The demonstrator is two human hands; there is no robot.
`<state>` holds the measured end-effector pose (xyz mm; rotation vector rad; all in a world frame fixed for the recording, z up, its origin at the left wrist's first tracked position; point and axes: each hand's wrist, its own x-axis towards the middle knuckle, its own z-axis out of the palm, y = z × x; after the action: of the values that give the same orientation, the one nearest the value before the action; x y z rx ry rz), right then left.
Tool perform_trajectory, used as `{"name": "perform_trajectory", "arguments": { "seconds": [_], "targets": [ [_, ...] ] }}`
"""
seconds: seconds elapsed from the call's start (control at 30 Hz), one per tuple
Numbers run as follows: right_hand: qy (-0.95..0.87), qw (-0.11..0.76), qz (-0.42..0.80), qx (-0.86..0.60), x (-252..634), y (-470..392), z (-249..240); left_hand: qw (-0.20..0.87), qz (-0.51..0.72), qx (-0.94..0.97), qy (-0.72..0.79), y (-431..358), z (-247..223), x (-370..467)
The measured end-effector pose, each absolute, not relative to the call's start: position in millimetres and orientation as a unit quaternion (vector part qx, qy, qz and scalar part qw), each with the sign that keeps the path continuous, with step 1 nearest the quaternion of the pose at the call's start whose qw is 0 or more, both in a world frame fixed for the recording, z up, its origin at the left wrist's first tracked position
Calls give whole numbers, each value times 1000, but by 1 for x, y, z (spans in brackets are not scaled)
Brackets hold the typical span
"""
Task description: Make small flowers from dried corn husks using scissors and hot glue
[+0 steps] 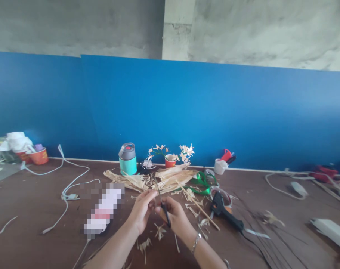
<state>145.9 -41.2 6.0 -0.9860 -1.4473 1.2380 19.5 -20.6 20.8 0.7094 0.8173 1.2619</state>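
My right hand [172, 212] is closed on a pair of black-handled scissors [165, 213], whose thin blades point up and away from me. Close beside it, my left hand [144, 207] has its fingers bent in a pinch by the blades; whatever they hold is too small or hidden to make out. Dry, pale husk leaves [175, 175] lie in a heap just beyond both hands. Below the hands, a cut star-shaped husk piece [159, 231] and another fringed husk piece [144, 246] rest on the brown table [60, 243].
A black glue gun [226, 213] with a cord lies to the right, near green ribbon [202, 183]. Behind the husks stand a teal flask [127, 160] and a red cup [170, 161] beside white flowers [186, 151]. White cables [65, 186] run across the left side.
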Motion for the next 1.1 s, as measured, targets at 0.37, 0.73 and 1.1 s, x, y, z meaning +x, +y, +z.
{"name": "perform_trajectory", "arguments": {
  "seconds": [0.37,0.73,1.1],
  "targets": [
    [-606,461,477,-439,152,-39,-1,656,540,355,389,-17,18,15],
    [-610,443,461,-468,155,-37,2,645,516,373,422,-16,26,11],
    [-630,430,424,-488,159,-34,1,635,502,390,438,-14,29,8]
  ]
}}
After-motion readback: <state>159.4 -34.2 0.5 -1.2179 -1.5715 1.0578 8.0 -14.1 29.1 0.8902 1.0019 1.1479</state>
